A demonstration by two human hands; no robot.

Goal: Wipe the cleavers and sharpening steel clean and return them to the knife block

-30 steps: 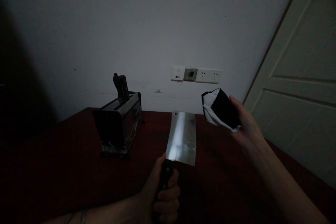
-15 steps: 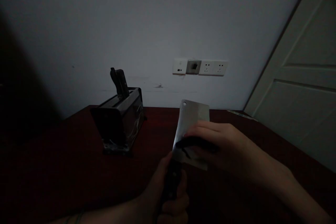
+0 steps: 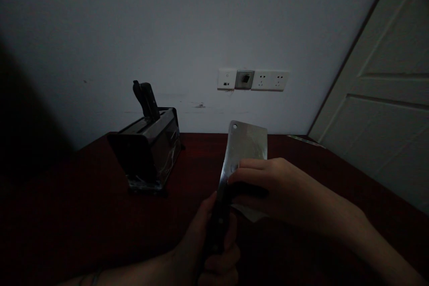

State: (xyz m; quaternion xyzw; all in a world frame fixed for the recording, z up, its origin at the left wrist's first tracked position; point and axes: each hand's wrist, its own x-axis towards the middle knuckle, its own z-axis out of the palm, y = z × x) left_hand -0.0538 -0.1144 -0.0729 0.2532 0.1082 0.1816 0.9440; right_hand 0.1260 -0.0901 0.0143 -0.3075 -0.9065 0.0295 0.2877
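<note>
My left hand (image 3: 219, 254) is closed around the black, riveted handle of a cleaver (image 3: 246, 143). Its broad steel blade points up and away from me, with a small hole at the far corner. My right hand (image 3: 268, 183) lies over the lower blade near the handle, its fingers bent around a black curved object (image 3: 250, 189). What kind of object this is, the dim light and my fingers hide. It overlaps the blade in view; I cannot tell whether they touch.
A knife block (image 3: 157, 147) with black handles sticking up stands at the left on the dark red table (image 3: 197, 165). Behind is a pale wall with a row of sockets (image 3: 253, 80). A panelled door (image 3: 385, 98) is at the right, and a thin strip (image 3: 306, 141) lies at the table's far right.
My right hand has shifted slightly left and turned over the blade, so the black object shows less. The left hand keeps its hold on the cleaver. The whole view has shifted slightly.
</note>
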